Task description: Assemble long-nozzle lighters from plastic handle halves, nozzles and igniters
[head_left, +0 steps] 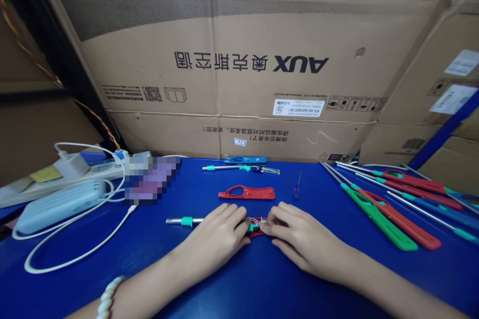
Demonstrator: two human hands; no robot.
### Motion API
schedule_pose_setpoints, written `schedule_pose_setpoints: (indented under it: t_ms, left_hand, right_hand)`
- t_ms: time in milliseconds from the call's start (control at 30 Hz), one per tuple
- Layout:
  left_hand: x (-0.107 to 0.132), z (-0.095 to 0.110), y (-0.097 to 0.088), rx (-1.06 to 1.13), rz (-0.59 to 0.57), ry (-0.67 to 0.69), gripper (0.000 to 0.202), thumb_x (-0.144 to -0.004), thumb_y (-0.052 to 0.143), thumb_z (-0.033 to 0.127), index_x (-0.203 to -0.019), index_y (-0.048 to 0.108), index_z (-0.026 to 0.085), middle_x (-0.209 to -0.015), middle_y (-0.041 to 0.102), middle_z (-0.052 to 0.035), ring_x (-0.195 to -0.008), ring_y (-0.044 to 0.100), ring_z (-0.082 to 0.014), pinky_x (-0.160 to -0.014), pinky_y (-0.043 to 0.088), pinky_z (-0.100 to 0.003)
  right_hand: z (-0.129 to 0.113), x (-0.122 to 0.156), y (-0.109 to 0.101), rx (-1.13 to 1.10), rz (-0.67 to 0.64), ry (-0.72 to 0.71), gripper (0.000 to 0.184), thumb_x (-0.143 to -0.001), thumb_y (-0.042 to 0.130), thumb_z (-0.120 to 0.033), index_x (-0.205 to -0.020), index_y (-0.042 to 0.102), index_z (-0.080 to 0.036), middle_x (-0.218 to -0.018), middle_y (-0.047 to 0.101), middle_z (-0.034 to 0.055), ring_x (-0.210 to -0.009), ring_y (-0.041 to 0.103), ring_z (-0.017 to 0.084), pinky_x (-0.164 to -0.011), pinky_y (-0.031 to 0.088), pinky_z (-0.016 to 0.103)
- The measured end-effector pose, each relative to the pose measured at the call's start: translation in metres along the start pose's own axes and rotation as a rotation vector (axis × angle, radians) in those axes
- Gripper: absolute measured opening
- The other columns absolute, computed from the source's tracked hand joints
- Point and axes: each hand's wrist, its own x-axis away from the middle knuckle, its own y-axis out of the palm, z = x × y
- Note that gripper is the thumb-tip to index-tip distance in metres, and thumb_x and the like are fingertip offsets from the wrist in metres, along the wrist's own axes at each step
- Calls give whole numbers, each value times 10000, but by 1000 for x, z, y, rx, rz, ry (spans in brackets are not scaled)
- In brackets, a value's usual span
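Observation:
Both my hands are closed on a lighter (186, 221) with a long metal tube, a teal collar and a red casing, lying low over the blue table. My left hand (220, 232) wraps around its middle and hides most of the body. At the handle end, the bent fingers of my right hand (299, 232) pinch the inner parts, where white wire and a bit of red casing show. Just beyond lies a loose red casing half (258, 193). Farther back are an opened lighter core (245, 168) and a blue casing half (247, 160).
A small screwdriver (297, 189) lies beyond my right hand. Several long lighters, among them a green lighter (385, 219), lie at right. A power bank (62, 204), white cables, a power strip (97, 172) and a blurred-out phone (153, 179) are at left. A cardboard wall (239, 25) stands behind.

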Motion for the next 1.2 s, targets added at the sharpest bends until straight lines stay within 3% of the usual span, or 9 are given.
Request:
schedule_pose_setpoints:
  t_ms: [133,300,433,667,900,1200]
  left_hand:
    - [2,-9,-6,203,-14,-78,164,-906,580,238,-1045,625,165,-939,593,-57,-845,575,-212,-755,495,-352]
    - [4,-24,-11,355,115,-207,230,-933,483,177,-1134,593,196,-1092,592,-61,-992,559,-210,-882,463,-376]
    - [5,-28,-15,337,100,-188,251,-931,410,106,-1003,636,187,-975,616,-46,-876,567,-195,-837,451,-380]
    - [5,-22,-12,332,14,-118,277,-909,416,59,-965,652,194,-909,596,-38,-835,549,-188,-801,431,-349]
    - [5,-22,-4,389,27,-139,232,-920,432,71,-938,639,175,-887,581,-40,-817,536,-182,-790,434,-332]
    - [4,-19,-8,359,34,-92,199,-915,449,86,-913,626,177,-862,574,-35,-809,525,-183,-768,425,-330]
  right_hand:
    - [1,0,1,-8,-13,15,277,-906,476,-140,-1135,626,-176,-997,576,90,-898,507,225,-803,449,379]
    - [1,1,1,-51,-3,36,283,-919,469,-146,-1163,605,-190,-993,584,81,-901,511,226,-821,453,389]
    - [1,1,2,-76,20,46,250,-929,441,-142,-1105,615,-179,-982,593,83,-885,513,223,-819,455,386]
    - [1,-1,4,-50,25,31,255,-925,432,-121,-1072,635,-165,-952,586,89,-867,510,226,-804,449,393]
    - [2,0,5,-60,44,24,268,-931,417,-117,-1060,646,-169,-934,590,87,-849,510,217,-783,447,372]
    - [7,0,6,-210,55,88,205,-915,455,-119,-969,642,-181,-917,596,58,-851,552,192,-809,449,343]
